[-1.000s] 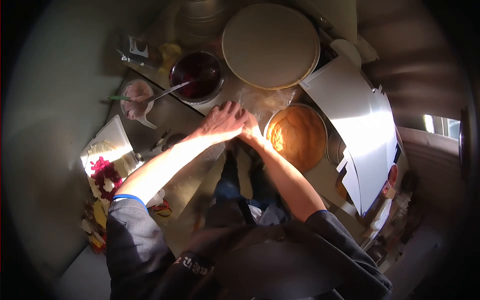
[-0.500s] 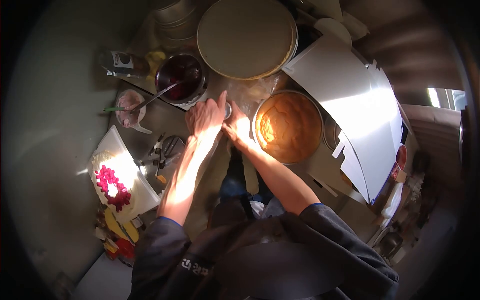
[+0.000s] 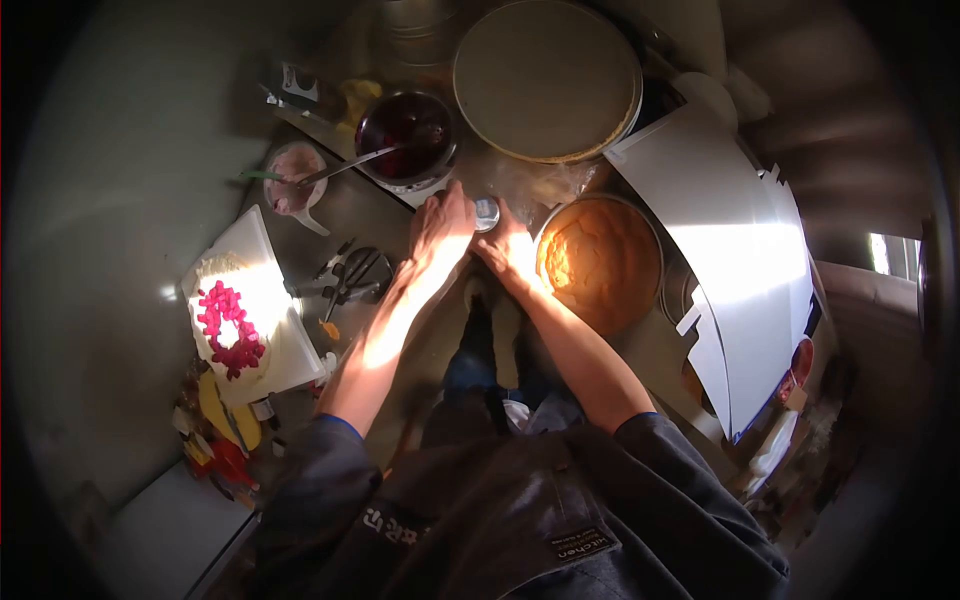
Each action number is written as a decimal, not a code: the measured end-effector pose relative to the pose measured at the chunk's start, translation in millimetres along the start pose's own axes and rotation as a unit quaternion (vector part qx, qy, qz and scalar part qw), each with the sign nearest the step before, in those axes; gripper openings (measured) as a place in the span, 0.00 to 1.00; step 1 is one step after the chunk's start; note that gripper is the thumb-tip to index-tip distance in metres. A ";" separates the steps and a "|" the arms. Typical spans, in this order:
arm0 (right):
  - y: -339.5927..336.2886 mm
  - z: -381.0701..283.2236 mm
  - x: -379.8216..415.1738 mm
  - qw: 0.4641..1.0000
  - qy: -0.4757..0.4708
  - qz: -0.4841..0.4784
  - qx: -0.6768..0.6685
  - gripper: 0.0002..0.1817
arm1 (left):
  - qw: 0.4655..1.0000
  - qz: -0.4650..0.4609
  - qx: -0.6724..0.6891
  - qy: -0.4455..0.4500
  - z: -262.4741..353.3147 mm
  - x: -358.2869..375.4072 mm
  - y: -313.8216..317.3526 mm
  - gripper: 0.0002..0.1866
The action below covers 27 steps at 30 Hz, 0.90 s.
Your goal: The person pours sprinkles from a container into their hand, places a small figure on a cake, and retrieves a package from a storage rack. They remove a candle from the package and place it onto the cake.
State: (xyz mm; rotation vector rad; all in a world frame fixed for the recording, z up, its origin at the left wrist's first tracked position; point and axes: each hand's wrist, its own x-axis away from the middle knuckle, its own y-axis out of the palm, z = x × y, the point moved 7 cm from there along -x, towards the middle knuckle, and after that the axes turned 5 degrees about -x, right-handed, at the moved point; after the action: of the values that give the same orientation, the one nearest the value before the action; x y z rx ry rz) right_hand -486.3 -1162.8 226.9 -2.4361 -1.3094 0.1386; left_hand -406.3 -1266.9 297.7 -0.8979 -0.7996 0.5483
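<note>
A small round container with a silvery top sits between my two hands, at the near edge of the work surface. My left hand is closed against its left side, the fingertips partly hidden. On the other side my right hand curls its fingers around it. Just beyond my left hand stands a metal bowl of dark red filling with a spoon leaning in it. Close to the right of my right hand, a golden baked cake base lies in a round tin.
A large round board or tin stands at the back. White sheets lean at the right. To the left are a pink-smeared jug, a black whisk-like tool and a white tray with bright pink pieces on cream.
The camera view has shifted, so most things appear farther right. The container's silvery top shows more between my hands, which stay around it.
</note>
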 end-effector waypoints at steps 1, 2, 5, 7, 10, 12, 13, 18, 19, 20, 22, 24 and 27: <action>-1.5 -4.1 -1.2 1.000 0.017 -0.015 0.001 0.36 | 0.999 0.009 0.044 -0.025 -22.2 -7.7 12.7 0.17; -2.7 -8.1 -1.3 0.998 0.045 -0.025 0.026 0.38 | 0.998 0.056 0.034 -0.003 -16.0 5.7 7.4 0.17; -0.5 0.6 -2.6 0.993 0.077 -0.072 0.046 0.38 | 0.981 0.171 -0.019 0.090 -2.3 32.3 5.1 0.21; -2.3 -9.5 -8.0 0.994 0.053 -0.093 0.032 0.37 | 0.959 0.191 -0.082 0.194 10.6 25.6 24.9 0.22; -3.9 -23.8 -18.7 0.992 0.043 -0.115 0.037 0.37 | 0.940 0.177 -0.146 0.253 4.9 16.1 62.1 0.25; -1.2 -27.7 -23.2 0.990 0.049 -0.121 0.052 0.36 | 0.940 0.197 -0.134 0.244 -1.2 -0.2 99.3 0.26; 1.0 -33.3 -26.6 0.990 0.049 -0.124 0.057 0.36 | 0.939 0.219 -0.113 0.240 -1.6 -11.4 118.4 0.26; 8.1 -49.9 -41.8 0.987 0.048 -0.132 0.079 0.35 | 0.972 0.209 0.039 0.096 -23.1 3.8 99.3 0.26; 10.2 -53.8 -44.9 0.986 0.046 -0.135 0.084 0.35 | 0.973 0.195 0.098 0.081 -29.5 7.6 99.2 0.26; 9.6 -54.3 -46.9 0.985 0.047 -0.137 0.090 0.35 | 0.970 0.180 0.149 0.070 -35.4 11.7 100.0 0.25; 14.7 -65.7 -53.3 0.984 0.037 -0.144 0.096 0.35 | 0.959 0.158 0.232 0.048 -46.1 15.2 103.0 0.25; 15.5 -70.9 -55.5 0.983 0.038 -0.148 0.100 0.34 | 0.946 0.138 0.292 0.035 -53.6 16.3 105.7 0.24; 17.0 -78.9 -61.2 0.983 0.034 -0.151 0.103 0.34 | 0.925 0.126 0.357 0.025 -57.7 10.5 104.9 0.23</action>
State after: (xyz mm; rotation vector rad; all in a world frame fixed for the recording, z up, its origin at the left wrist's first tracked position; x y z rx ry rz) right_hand -487.1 -1243.2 288.5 -2.0287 -1.5321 0.1042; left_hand -363.6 -1231.7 191.0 -0.3289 -0.3798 0.9612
